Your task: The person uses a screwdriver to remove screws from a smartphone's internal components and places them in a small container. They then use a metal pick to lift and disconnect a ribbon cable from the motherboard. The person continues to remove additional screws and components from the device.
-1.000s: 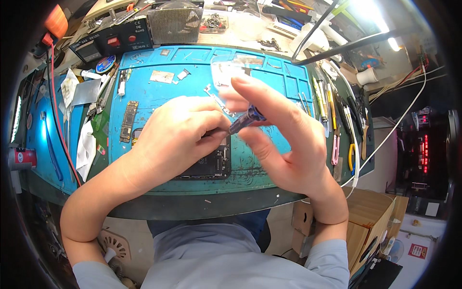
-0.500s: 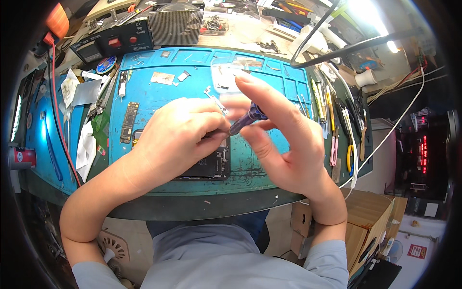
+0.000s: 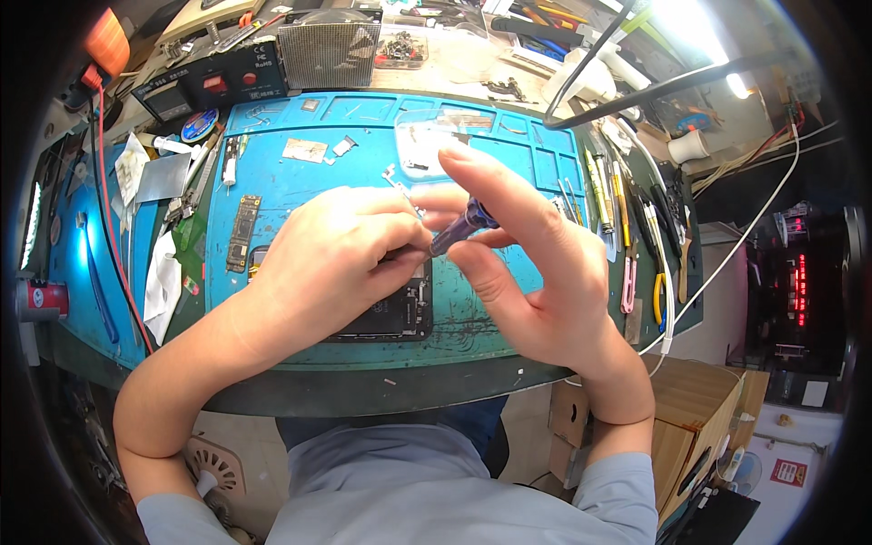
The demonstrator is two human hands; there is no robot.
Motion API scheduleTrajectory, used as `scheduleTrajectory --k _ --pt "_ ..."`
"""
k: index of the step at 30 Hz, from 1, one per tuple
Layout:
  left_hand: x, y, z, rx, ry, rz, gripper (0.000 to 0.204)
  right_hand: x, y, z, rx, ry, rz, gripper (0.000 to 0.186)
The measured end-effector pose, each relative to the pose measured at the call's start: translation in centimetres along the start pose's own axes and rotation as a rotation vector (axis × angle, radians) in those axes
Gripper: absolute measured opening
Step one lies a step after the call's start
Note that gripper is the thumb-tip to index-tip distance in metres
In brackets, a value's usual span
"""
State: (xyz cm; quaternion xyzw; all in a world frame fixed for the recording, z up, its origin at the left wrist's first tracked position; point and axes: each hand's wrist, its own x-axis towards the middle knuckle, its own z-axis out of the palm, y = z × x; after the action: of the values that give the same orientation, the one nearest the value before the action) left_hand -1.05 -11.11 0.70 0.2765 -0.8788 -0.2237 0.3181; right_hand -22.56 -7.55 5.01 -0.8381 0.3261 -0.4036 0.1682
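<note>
A purple screwdriver (image 3: 459, 227) stands tilted over an opened phone (image 3: 386, 321), its upper end leaning right. My right hand (image 3: 549, 282) is around the handle, with the index finger arched over the top and the thumb beside it. My left hand (image 3: 331, 259) is closed in a pinch at the driver's lower end, above the phone. What lies between those fingertips is hidden, as is the driver's tip. The phone's black inside shows below my left hand; the hand covers most of its upper part.
A blue work mat (image 3: 481, 336) lies under the phone. On it are a narrow circuit board (image 3: 242, 232), small metal parts (image 3: 343, 145) and a clear plastic box (image 3: 420, 150). Pliers (image 3: 659, 300) and other tools line the right; a black power unit (image 3: 213, 80) stands far left.
Both hands keep nearly the same place and grip. The right index finger and thumb have shifted very slightly left along with the screwdriver.
</note>
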Motion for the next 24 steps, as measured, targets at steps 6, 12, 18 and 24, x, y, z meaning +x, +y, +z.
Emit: scheduleTrajectory --k 6,12,18,24 --pt "0.05 -0.04 0.09 -0.005 0.015 0.023 0.012 -0.40 0.59 -0.44 -0.118 -0.024 -0.082 0.047" --pt "-0.03 0.00 -0.04 0.015 0.008 0.012 0.012 -0.11 0.75 0.23 -0.078 0.026 -0.094 0.048" --pt "-0.06 0.06 0.01 0.014 0.004 0.003 0.011 -0.30 0.99 -0.34 -0.105 -0.030 -0.111 0.048" --pt "-0.01 -0.11 -0.48 -0.055 -0.023 -0.024 0.010 -0.08 0.63 0.29 -0.070 0.023 -0.111 0.046"
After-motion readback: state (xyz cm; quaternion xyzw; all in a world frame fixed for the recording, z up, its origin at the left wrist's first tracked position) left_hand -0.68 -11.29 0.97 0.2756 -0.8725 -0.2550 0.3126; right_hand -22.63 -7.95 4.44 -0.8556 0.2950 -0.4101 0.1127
